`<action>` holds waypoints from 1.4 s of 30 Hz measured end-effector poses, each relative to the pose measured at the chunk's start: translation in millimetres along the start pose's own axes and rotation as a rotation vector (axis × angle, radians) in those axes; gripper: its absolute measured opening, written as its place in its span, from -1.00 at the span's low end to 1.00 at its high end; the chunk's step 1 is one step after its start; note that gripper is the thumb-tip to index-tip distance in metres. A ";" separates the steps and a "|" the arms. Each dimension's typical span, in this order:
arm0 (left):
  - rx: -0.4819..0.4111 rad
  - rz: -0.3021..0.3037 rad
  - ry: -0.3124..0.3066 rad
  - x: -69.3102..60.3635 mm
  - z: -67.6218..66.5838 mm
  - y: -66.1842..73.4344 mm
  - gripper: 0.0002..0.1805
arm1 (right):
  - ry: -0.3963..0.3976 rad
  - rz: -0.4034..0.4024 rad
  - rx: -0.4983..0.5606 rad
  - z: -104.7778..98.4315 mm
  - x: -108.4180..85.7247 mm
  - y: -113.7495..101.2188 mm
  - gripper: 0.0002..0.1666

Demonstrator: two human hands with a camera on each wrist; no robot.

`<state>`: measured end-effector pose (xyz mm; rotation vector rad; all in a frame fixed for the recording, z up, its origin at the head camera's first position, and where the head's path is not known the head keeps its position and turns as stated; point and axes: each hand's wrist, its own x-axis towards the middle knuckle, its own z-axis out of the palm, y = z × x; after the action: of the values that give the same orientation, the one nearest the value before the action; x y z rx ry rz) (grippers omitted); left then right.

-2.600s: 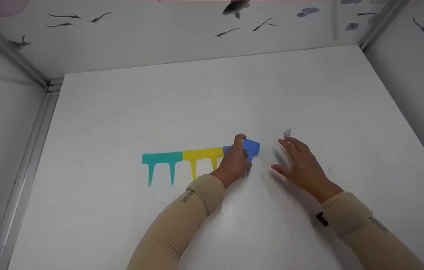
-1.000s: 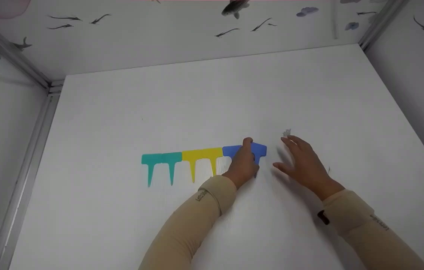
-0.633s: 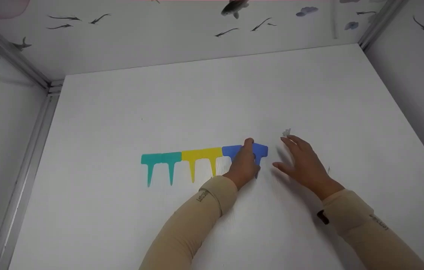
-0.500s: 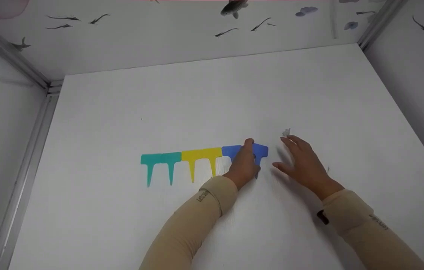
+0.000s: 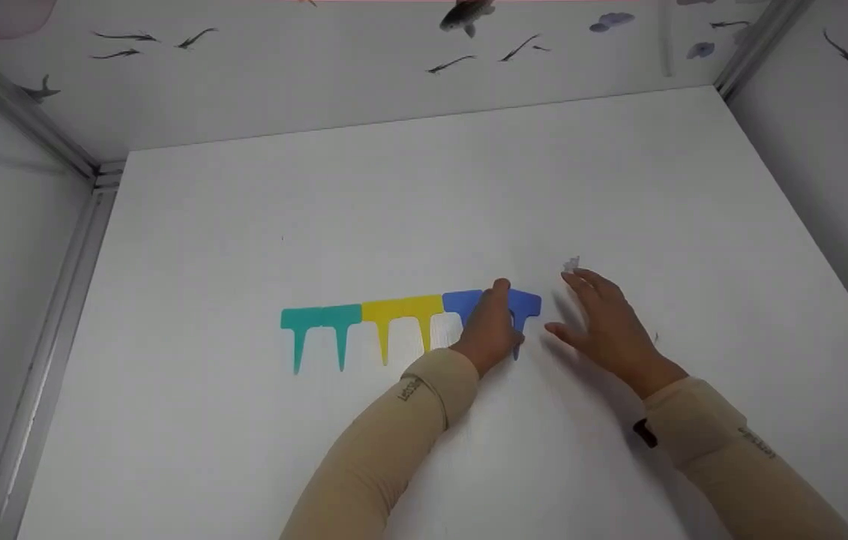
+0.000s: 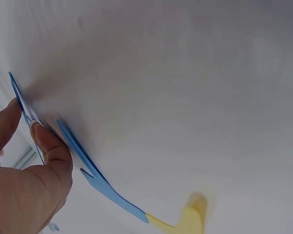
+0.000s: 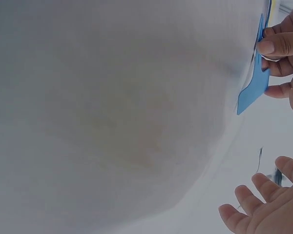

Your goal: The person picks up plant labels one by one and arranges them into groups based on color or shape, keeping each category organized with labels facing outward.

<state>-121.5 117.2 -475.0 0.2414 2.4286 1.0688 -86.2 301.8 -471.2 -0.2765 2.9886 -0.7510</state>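
Observation:
In the head view, teal T-shaped plant labels (image 5: 341,314), yellow ones (image 5: 403,307) and a blue one (image 5: 461,301) lie side by side in a row, stems toward the person. My left hand (image 5: 489,326) pinches a second blue plant label (image 5: 527,303) at the row's right end. Thumb and fingers grip its stem in the right wrist view, where the label (image 7: 255,87) looks slightly tilted. To the right, my right hand (image 5: 615,330) hovers with loosely spread fingers, holding nothing. Part of the row is hidden behind the left hand.
A small translucent scrap (image 5: 572,263) appears just beyond the right fingertips. The white table (image 5: 244,465) is bounded by patterned wall panels (image 5: 364,82) at the back and sides, with a metal frame rail (image 5: 56,330) along the left.
The left hand has moved right with the blue plant label, which now sits farther right and a little nearer the person. The right hand has hardly moved.

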 end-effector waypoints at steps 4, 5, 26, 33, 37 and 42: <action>0.034 -0.002 0.004 0.6 0.0 1.9 -0.18 | 0.011 -0.012 0.010 -0.4 -0.2 0.3 -0.07; 0.039 -0.006 0.004 0.8 0.1 2.3 -0.18 | 0.010 -0.012 0.014 -0.7 -0.3 0.4 -0.07; 0.107 -0.016 0.006 5.0 3.8 4.4 -0.23 | 0.015 -0.014 0.028 -1.8 -1.0 3.2 -0.07; 0.132 -0.034 -0.007 7.2 4.3 4.0 -0.24 | 0.040 -0.031 0.016 2.1 -1.5 6.4 -0.06; 0.143 -0.040 -0.017 8.1 4.7 4.0 -0.25 | 0.030 -0.021 0.010 1.7 -1.4 6.7 -0.06; 0.138 -0.040 -0.016 7.9 4.6 4.4 -0.27 | 0.019 -0.014 0.006 0.5 -1.7 6.7 -0.06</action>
<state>-126.3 125.9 -477.2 0.2441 2.4849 0.8801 -85.5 307.7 -474.8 -0.2922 3.0046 -0.7688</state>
